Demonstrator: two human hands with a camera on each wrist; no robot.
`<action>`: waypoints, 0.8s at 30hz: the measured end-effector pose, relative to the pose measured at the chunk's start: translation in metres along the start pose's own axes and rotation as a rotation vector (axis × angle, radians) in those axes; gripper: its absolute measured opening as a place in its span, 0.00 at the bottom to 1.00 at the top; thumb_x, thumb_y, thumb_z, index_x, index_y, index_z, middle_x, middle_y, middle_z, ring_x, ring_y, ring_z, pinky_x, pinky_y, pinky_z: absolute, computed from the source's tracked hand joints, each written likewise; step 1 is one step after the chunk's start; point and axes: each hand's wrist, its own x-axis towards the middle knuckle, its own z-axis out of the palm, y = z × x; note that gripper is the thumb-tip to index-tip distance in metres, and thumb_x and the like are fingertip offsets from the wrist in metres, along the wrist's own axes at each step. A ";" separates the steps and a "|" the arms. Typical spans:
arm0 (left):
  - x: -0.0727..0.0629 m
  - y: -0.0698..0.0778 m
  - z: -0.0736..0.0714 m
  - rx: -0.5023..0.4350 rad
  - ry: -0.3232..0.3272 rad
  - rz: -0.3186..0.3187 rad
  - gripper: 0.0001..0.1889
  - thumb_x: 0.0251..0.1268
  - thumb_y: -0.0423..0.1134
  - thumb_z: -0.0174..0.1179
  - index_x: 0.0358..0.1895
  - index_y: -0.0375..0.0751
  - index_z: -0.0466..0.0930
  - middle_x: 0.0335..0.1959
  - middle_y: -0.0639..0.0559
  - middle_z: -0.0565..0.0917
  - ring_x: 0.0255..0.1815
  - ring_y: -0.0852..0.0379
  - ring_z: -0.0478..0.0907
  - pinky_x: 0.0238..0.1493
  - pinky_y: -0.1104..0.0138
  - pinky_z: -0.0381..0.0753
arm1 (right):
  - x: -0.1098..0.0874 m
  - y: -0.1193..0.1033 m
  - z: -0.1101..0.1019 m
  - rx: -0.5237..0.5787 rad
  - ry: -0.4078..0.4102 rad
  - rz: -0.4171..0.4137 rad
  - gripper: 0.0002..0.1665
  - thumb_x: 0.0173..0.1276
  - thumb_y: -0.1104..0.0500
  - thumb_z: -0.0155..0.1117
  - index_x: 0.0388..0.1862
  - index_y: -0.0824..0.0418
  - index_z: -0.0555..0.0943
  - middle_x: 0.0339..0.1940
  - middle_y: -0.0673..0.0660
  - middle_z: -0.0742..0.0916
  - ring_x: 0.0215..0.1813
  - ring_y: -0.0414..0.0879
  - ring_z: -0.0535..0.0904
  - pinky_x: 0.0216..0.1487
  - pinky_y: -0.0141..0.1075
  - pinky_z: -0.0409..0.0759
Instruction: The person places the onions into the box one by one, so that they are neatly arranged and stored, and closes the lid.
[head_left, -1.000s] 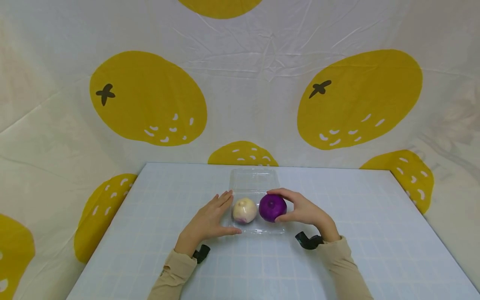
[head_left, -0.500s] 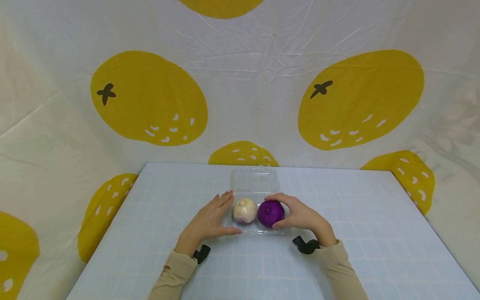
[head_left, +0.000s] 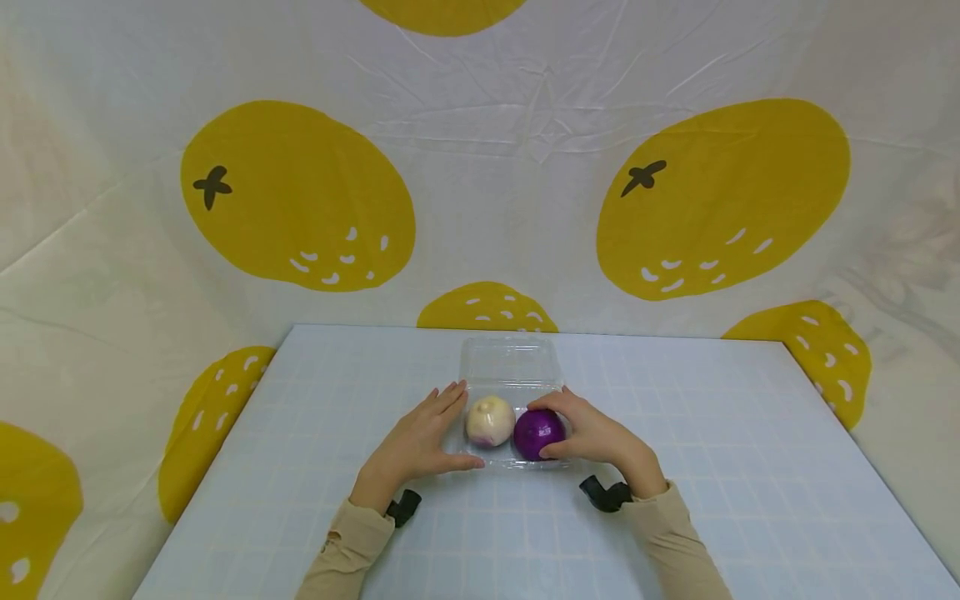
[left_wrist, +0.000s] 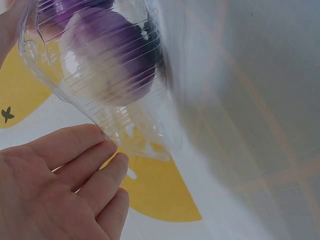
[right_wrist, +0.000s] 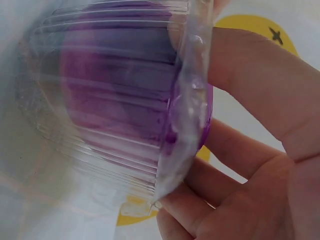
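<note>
Behind the clear plastic box (head_left: 525, 464), a white backdrop (head_left: 502, 200) carries large yellow fruit prints; beneath the box, a pale table (head_left: 465, 542) shows a faint grid. The box is open, its lid (head_left: 510, 360) folded back beyond its far side.

At the box's left side, the left hand (head_left: 416, 437) rests with fingers straight and thumb spread, touching its edge. At its right side, the right hand (head_left: 603, 429) grips a purple onion (head_left: 536, 435), fingers behind, thumb in front.

The onion is in the box's right half, mostly below the rim; whether it touches bottom is unclear. To seat it well, probably lower it straight, loosen finger and thumb evenly, and lift clear of the rim, the left hand steadying without squeezing.

The onion looks round, with no evident long axis; its tip cannot be made out. In the box's left half, a pale onion (head_left: 490, 422) points its nub upward and lidward, purple-tinged patch toward the near edge.
</note>
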 end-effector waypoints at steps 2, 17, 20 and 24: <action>0.000 0.000 0.000 -0.003 0.004 0.003 0.57 0.51 0.69 0.67 0.74 0.29 0.60 0.78 0.40 0.57 0.78 0.45 0.55 0.77 0.53 0.53 | 0.000 0.001 0.001 -0.009 0.001 -0.010 0.33 0.54 0.61 0.78 0.58 0.69 0.78 0.55 0.60 0.84 0.61 0.58 0.77 0.74 0.66 0.48; 0.001 0.000 -0.001 0.009 0.002 0.005 0.57 0.51 0.69 0.67 0.74 0.28 0.60 0.77 0.39 0.59 0.77 0.44 0.57 0.77 0.52 0.54 | 0.001 -0.001 -0.001 -0.023 -0.020 0.025 0.34 0.56 0.58 0.77 0.59 0.70 0.77 0.56 0.60 0.83 0.62 0.57 0.76 0.76 0.63 0.48; 0.001 0.000 -0.001 0.005 0.003 0.008 0.57 0.51 0.69 0.67 0.74 0.28 0.60 0.77 0.39 0.59 0.77 0.44 0.57 0.77 0.52 0.54 | 0.001 -0.002 -0.001 -0.024 -0.027 0.036 0.34 0.57 0.57 0.77 0.60 0.69 0.77 0.57 0.60 0.83 0.62 0.57 0.76 0.76 0.62 0.48; 0.001 0.000 -0.001 0.004 0.006 0.010 0.57 0.51 0.69 0.68 0.74 0.28 0.60 0.77 0.39 0.59 0.77 0.43 0.57 0.77 0.52 0.54 | 0.000 -0.002 -0.001 -0.023 -0.034 0.043 0.34 0.58 0.56 0.76 0.60 0.68 0.77 0.58 0.59 0.83 0.63 0.56 0.75 0.76 0.62 0.47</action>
